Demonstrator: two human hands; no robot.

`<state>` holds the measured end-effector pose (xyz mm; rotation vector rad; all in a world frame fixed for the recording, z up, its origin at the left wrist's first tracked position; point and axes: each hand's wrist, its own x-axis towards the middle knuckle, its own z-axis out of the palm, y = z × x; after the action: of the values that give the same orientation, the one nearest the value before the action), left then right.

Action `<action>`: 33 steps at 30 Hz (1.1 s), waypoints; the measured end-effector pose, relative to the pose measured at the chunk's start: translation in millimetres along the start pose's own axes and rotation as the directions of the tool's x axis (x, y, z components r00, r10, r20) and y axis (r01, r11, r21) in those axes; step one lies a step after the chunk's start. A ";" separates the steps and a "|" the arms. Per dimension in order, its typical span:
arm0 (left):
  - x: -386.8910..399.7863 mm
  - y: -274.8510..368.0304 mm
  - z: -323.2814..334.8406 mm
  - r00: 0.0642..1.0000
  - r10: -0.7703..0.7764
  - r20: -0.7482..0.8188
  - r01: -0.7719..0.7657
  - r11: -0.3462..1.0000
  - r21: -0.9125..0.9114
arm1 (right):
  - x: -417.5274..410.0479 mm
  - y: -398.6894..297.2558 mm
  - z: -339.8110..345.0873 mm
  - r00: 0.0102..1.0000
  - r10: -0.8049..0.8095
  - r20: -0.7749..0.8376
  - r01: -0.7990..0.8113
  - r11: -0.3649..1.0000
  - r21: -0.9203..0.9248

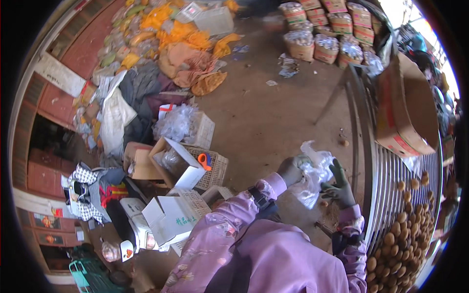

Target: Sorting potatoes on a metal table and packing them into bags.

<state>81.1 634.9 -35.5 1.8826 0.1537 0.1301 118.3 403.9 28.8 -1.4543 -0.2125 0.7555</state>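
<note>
My left hand (pixel 292 171), in a grey work glove, grips a crumpled clear plastic bag (pixel 313 179) in front of my body. The bag hangs loosely, with its lower end hanging towards my chest. On its other side my right hand (pixel 338 186), in a grey-green glove, has its fingers spread. Whether those fingertips touch the film I cannot tell. To my right, brown potatoes (pixel 399 249) lie on a slatted metal sorting rack (pixel 381 186). An open cardboard box (pixel 394 113) stands farther up on that rack, with clear film showing beneath it.
Open cartons (pixel 172 216) and plastic crates (pixel 218 168) crowd my left side; an orange tape dispenser (pixel 204 161) rests there. Beyond are crumpled sacks (pixel 117 113) and orange mesh bags (pixel 183 36). Filled boxes (pixel 326 47) are stacked at the far right. Plastic scraps (pixel 287 67) litter the floor.
</note>
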 end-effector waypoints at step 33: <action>-19.7 -213.9 -497.1 0.128 -0.286 -0.950 0.463 0.864 -0.197 | 431.8 4.0 146.7 0.850 0.500 0.167 -0.449 0.853 -0.266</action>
<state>-30.2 1162.6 -84.6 1.5398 1.5848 0.9926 360.9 772.6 -86.3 -1.6497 -0.1086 1.3498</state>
